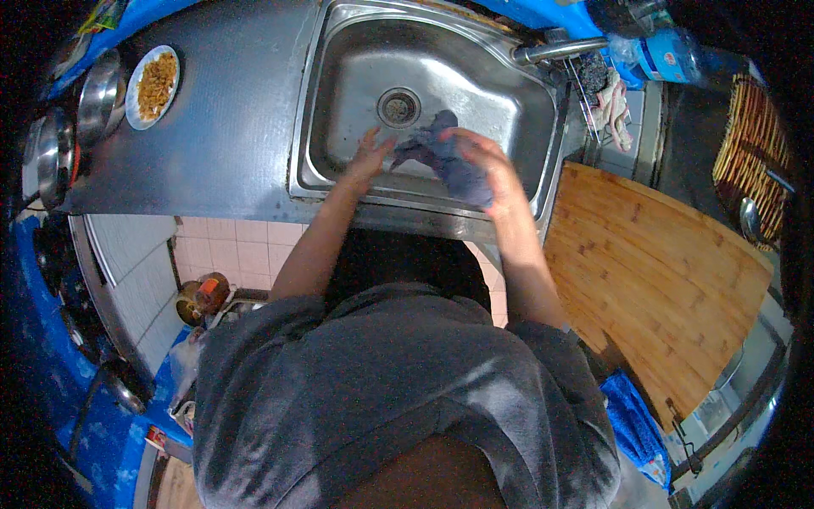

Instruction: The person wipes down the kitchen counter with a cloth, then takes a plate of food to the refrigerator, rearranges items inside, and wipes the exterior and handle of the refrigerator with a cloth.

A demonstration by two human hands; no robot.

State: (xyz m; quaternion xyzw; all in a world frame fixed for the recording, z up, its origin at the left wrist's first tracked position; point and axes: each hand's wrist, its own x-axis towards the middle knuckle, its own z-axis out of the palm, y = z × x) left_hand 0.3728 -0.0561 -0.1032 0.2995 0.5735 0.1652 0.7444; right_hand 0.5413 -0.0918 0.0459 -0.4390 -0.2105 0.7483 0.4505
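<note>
Over the near side of a stainless steel sink [356, 83], my right hand [496, 165] grips a crumpled dark blue-grey cloth [455, 165]. One end of the cloth reaches forward and another hangs to the left. My left hand [369, 159] is just left of the cloth, apart from it, fingers spread and holding nothing. Both hands are somewhat blurred. The round drain strainer [399, 107] lies beyond my hands in the sink floor. At the back right corner, the metal faucet [559, 51] points to the right, away from the bowl.
A white plate [130, 105] of brown food stands on the dark countertop [235, 114] at left, beside metal bowls [100, 89]. To the right lie a wooden cutting board [661, 267], a wire rack with a rag [613, 108], a plastic bottle [668, 57] and a slatted mat [750, 153].
</note>
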